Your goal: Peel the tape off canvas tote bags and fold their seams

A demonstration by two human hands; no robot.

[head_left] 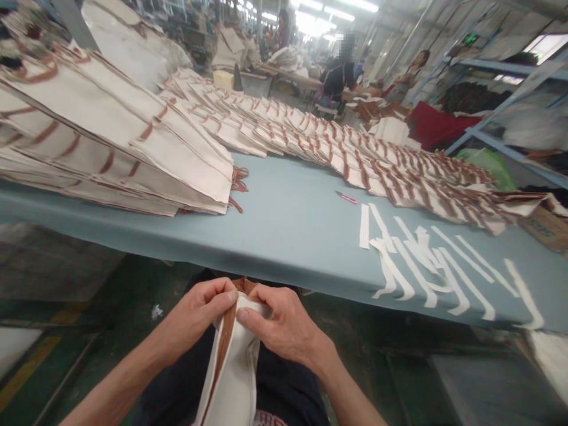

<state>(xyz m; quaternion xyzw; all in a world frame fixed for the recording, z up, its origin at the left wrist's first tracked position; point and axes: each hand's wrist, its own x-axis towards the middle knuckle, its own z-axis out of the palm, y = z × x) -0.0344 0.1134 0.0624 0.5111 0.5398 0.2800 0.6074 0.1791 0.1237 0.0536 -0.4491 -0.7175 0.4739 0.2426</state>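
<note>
Both my hands pinch the top end of a long cream fabric piece with brown trim [237, 355], held over my lap in front of the table edge. My left hand [210, 307] grips its left side, thumb and fingers closed at the brown edge. On the right, my right hand [281, 319] is closed around the other side, its thumb pressed on the cream face. A brown strip runs down the left of the piece, and some brown shows between the hands at the top. The lower end runs out of view.
A blue-green table [293, 207] spans the view. Stacked cream pieces with brown straps [177, 154] lie on the left, and long rows of similar pieces [328, 142] behind. White strips [412, 260] and a pink-handled cutter [348, 197] lie to the right. A person [337, 77] sits farther back.
</note>
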